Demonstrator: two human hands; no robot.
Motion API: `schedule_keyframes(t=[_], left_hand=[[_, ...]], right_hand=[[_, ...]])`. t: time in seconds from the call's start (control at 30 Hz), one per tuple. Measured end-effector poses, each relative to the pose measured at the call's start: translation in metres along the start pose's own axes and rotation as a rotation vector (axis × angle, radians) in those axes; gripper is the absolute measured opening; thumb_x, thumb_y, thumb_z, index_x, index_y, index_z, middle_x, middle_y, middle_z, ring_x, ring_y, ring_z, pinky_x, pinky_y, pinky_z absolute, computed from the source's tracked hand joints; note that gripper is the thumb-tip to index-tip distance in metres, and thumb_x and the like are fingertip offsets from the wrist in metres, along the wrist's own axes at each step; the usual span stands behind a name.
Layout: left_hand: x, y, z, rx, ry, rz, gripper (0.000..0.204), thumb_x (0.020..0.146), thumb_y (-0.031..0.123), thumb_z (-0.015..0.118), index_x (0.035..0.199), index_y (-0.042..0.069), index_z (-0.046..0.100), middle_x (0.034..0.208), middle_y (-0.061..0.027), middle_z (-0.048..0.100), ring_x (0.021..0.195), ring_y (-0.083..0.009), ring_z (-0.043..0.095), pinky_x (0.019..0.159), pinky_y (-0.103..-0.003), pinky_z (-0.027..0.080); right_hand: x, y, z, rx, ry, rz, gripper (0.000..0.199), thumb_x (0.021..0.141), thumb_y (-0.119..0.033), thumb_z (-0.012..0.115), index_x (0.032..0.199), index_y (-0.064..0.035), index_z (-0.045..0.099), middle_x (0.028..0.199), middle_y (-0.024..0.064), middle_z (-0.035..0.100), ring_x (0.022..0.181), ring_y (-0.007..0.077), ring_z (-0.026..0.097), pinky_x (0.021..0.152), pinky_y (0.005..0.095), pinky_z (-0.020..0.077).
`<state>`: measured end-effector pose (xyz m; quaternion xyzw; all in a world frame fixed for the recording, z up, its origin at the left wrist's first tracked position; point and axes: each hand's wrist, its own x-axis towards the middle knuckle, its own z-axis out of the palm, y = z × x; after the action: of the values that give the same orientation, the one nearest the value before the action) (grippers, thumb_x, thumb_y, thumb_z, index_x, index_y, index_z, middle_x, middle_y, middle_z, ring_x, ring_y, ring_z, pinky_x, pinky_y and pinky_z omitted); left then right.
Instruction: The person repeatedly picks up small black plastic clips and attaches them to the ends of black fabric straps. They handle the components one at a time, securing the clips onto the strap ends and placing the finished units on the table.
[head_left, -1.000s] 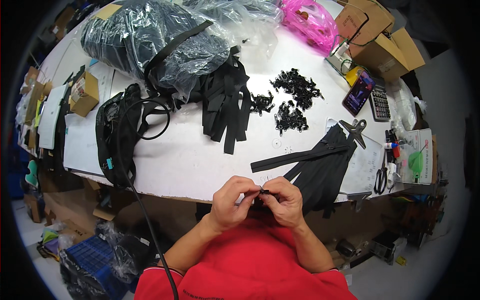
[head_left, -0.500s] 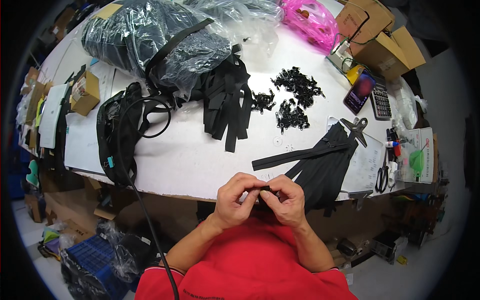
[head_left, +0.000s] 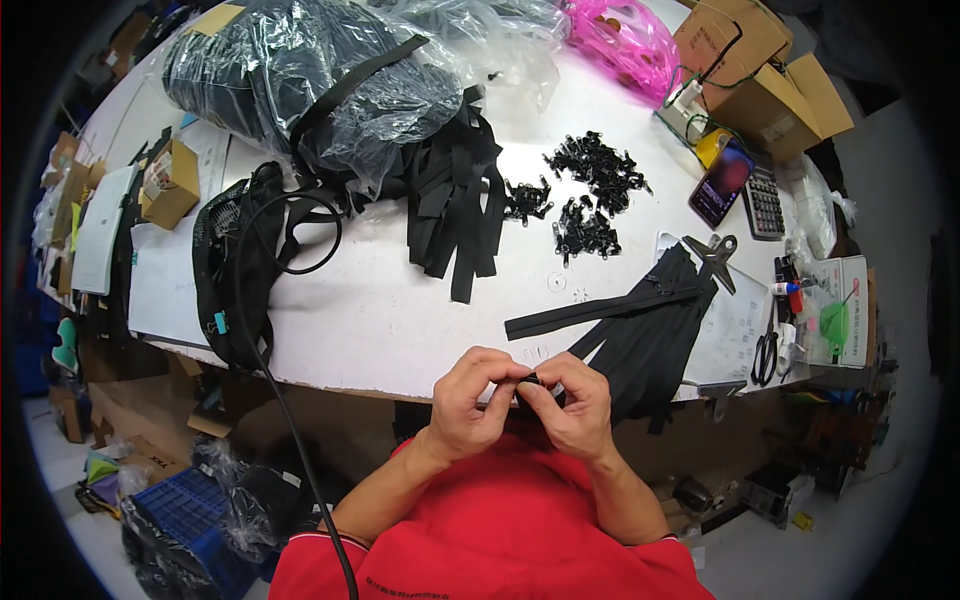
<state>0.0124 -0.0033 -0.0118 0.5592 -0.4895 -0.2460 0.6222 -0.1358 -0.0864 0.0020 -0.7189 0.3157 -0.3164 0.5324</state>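
By the white table (head_left: pixel 360 325), the left hand (head_left: pixel 468 402) and right hand (head_left: pixel 577 405) pinch a small black piece (head_left: pixel 531 381) between their fingertips. It looks light, maybe bendy and slippery; its ends seem best to hold.

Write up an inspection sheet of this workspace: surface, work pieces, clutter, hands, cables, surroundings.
Surface: white table, pencil-like marks near the front edge.
Work pieces: black piece mostly hidden by fingers, kind unclear; small black parts heaped in three piles; left strips hanging together beside the wrapped bundle; right strips fanned out, partly past the table edge.
Clutter: pink bag, phone, calculator, scissors.
Left hand: pinching the black piece.
Right hand: pinching it too.
Cables: black cable, looped at left, running over the table edge.
Surroundings: blue crate below, at left.
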Motion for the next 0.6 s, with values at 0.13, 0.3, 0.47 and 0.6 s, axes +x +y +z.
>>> schedule_keyframes(t=[0.13, 0.3, 0.47, 0.6], left_hand=[[0.002, -0.003, 0.000, 0.010, -0.001, 0.055, 0.018, 0.086, -0.008, 0.067, 0.102, 0.000, 0.068, 0.093, -0.0129, 0.066, 0.079, -0.0214, 0.067, 0.067, -0.031, 0.054], [-0.004, -0.011, -0.004, -0.133, -0.046, -0.061, 0.012, 0.087, -0.007, 0.068, 0.097, 0.000, 0.065, 0.093, -0.0130, 0.066, 0.078, -0.0204, 0.065, 0.068, -0.030, 0.053], [-0.007, -0.005, -0.003, -0.279, -0.098, -0.222, 0.006, 0.094, -0.002, 0.065, 0.098, -0.001, 0.061, 0.092, -0.0077, 0.063, 0.077, -0.0123, 0.060, 0.067, -0.025, 0.050], [-0.006, -0.007, -0.006, -0.587, -0.103, -0.521, 0.008, 0.099, 0.005, 0.062, 0.105, 0.000, 0.059, 0.092, -0.0010, 0.060, 0.077, -0.0053, 0.055, 0.066, -0.020, 0.046]], right_hand=[[0.002, -0.001, 0.000, -0.149, 0.052, -0.146, 0.013, 0.080, -0.003, 0.079, 0.090, -0.0010, 0.071, 0.082, 0.0061, 0.067, 0.068, 0.0141, 0.061, 0.057, 0.0268, 0.0465], [0.003, -0.004, -0.007, -0.056, 0.009, -0.080, 0.017, 0.080, -0.002, 0.079, 0.095, 0.0003, 0.070, 0.087, 0.0072, 0.067, 0.075, 0.0156, 0.062, 0.067, 0.0262, 0.0485], [0.005, -0.009, -0.012, 0.009, -0.059, -0.049, 0.017, 0.082, -0.003, 0.080, 0.095, -0.0002, 0.070, 0.088, 0.0060, 0.065, 0.076, 0.0123, 0.059, 0.066, 0.0252, 0.0468], [-0.012, -0.007, -0.005, 0.103, -0.090, 0.216, 0.017, 0.082, -0.012, 0.083, 0.088, -0.0020, 0.071, 0.078, 0.0019, 0.064, 0.063, 0.0066, 0.053, 0.057, 0.0230, 0.0424]])
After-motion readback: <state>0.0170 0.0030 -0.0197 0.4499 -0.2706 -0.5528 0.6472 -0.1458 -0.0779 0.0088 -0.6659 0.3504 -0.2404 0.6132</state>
